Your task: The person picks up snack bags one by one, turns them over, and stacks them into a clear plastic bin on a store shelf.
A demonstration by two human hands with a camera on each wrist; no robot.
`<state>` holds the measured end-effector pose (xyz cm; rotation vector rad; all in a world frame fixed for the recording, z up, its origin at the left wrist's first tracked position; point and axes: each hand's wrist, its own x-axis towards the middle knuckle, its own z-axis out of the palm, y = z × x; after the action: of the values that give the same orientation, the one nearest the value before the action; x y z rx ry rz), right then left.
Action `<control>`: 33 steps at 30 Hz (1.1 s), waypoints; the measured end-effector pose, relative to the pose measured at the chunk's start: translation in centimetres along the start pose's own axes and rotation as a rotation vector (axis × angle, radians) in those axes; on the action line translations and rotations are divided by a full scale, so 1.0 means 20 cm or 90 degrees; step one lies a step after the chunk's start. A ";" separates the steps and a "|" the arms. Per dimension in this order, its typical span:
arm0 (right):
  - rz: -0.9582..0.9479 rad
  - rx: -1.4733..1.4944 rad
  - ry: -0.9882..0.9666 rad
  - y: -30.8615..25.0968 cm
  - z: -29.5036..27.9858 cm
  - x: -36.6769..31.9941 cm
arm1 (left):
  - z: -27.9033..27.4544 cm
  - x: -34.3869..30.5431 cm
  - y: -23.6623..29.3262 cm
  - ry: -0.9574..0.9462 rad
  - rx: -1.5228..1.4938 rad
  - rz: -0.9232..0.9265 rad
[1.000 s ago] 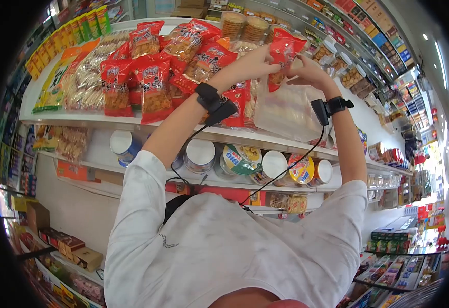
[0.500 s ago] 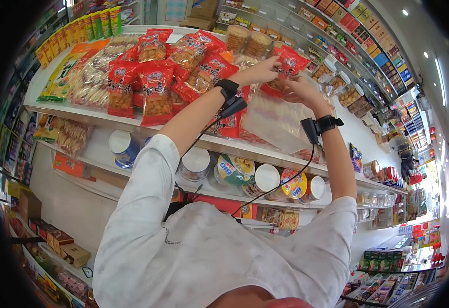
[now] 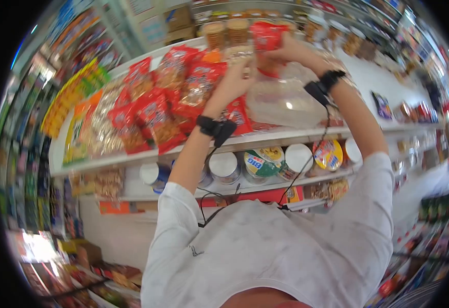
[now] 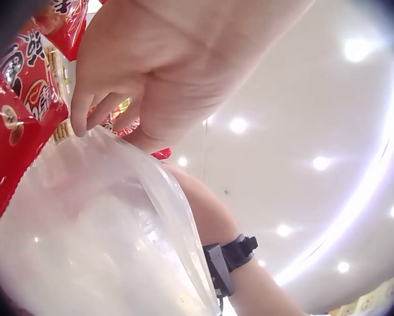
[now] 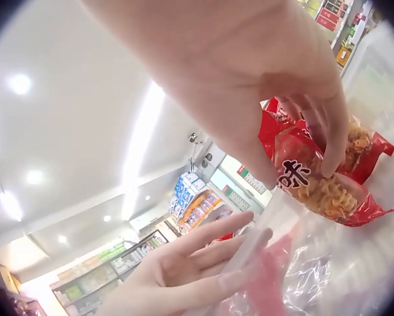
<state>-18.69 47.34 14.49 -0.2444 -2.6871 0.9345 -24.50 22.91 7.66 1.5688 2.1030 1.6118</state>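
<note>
My right hand (image 3: 294, 51) grips a red snack packet (image 3: 267, 37) above the back part of the shelf. Fried snack pieces show through its window in the right wrist view, where a second red-edged packet portion (image 5: 363, 161) appears just behind the hand. My left hand (image 3: 239, 79) pinches the edge of a large clear plastic bag (image 3: 281, 100), its thumb and fingers at the rim in the right wrist view. That bag lies on the shelf below the right hand. Left of my left hand, several red snack packets (image 3: 157, 120) lie in a heap.
Long packs of pale snacks (image 3: 104, 126) and yellow and green tubes (image 3: 70, 95) stand farther left. Tall round tubs of biscuits (image 3: 237, 32) line the back. White-lidded tubs (image 3: 223, 167) and instant noodle bowls (image 3: 263, 161) sit on the lower shelf.
My left hand has left the red packet's side and come down to the clear bag's edge. The right hand keeps the packet, now raised off the bag. The head view has turned.
</note>
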 end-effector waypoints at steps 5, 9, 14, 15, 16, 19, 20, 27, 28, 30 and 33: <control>-0.013 -0.154 0.115 0.12 0.02 0.09 | 0.03 -0.01 -0.04 -0.019 -0.112 -0.084; -0.055 -0.056 0.097 0.23 0.01 0.11 | 0.05 -0.06 0.00 -0.036 -0.118 -0.095; 0.172 0.053 -0.040 0.10 0.00 0.02 | 0.07 -0.12 0.08 0.004 -0.111 -0.082; 0.137 0.107 -0.061 0.10 0.01 -0.01 | 0.07 -0.12 0.07 -0.003 -0.120 -0.085; 0.100 0.160 -0.077 0.08 0.00 -0.03 | 0.07 -0.11 0.06 -0.013 -0.128 -0.084; 0.097 0.158 -0.081 0.03 0.01 -0.08 | 0.07 -0.10 0.07 -0.014 -0.121 -0.072; 0.105 0.166 -0.056 0.04 0.02 -0.09 | 0.07 -0.10 0.08 -0.022 -0.124 -0.080; 0.139 0.190 -0.143 0.17 0.03 -0.02 | 0.06 -0.10 0.05 -0.032 -0.136 -0.072; 0.132 0.197 -0.141 0.16 0.03 -0.02 | 0.06 -0.10 0.06 -0.029 -0.137 -0.066; 0.155 0.248 -0.141 0.14 0.03 -0.04 | 0.06 -0.10 0.09 -0.025 -0.137 -0.079; 0.160 0.318 -0.154 0.20 0.05 0.01 | 0.06 -0.11 0.09 -0.031 -0.146 -0.085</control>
<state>-19.04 49.87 11.35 -0.3837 -2.5519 1.7702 -21.62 22.03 7.48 1.3522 1.8772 1.6812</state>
